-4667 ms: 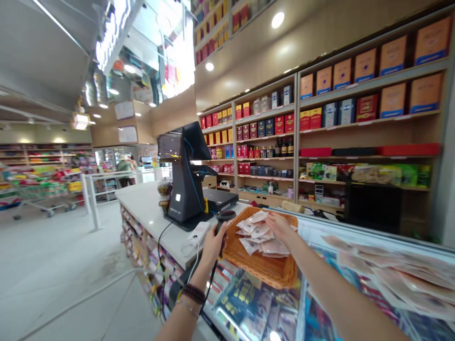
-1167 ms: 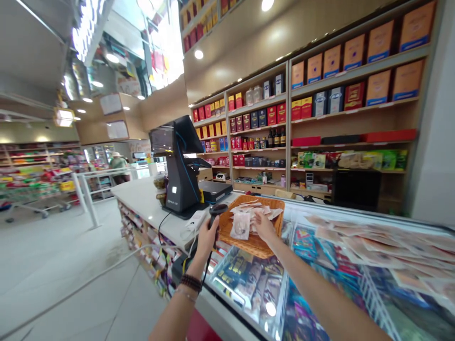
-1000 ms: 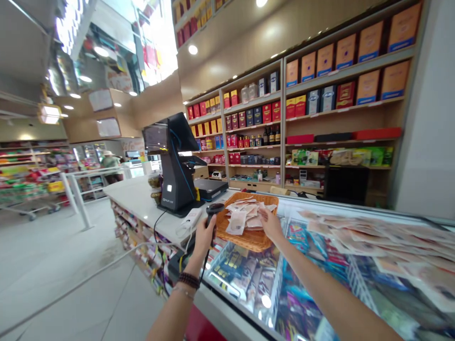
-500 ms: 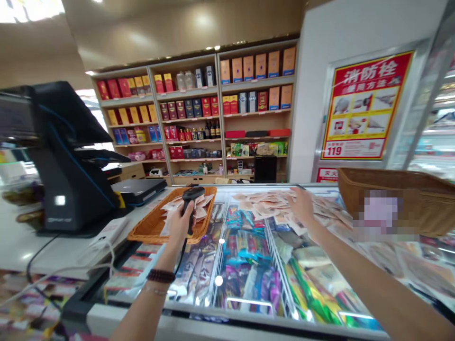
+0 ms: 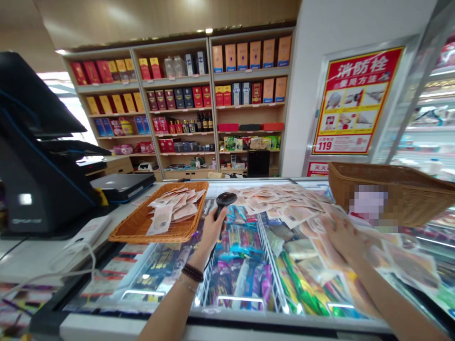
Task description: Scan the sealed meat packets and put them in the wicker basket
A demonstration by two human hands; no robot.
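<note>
My left hand is wrapped round the handle of a black barcode scanner, held above the glass top of a chest freezer. To its left lies an orange wicker tray with flat clear packets heaped in it. A wide spread of similar packets covers the right part of the glass. My right hand rests palm down on those packets, fingers stretched out and slightly blurred. Whether a packet is gripped beneath it I cannot see.
A black checkout terminal and a flat dark device stand on the left counter, with a white cable nearby. A deep brown basket sits at the right. Shelves of boxed goods line the back wall.
The scanner in my left hand has moved right, from over the wicker tray to over the freezer glass. My right hand has come nearer and rightward onto the packets. The view has shifted slightly.
</note>
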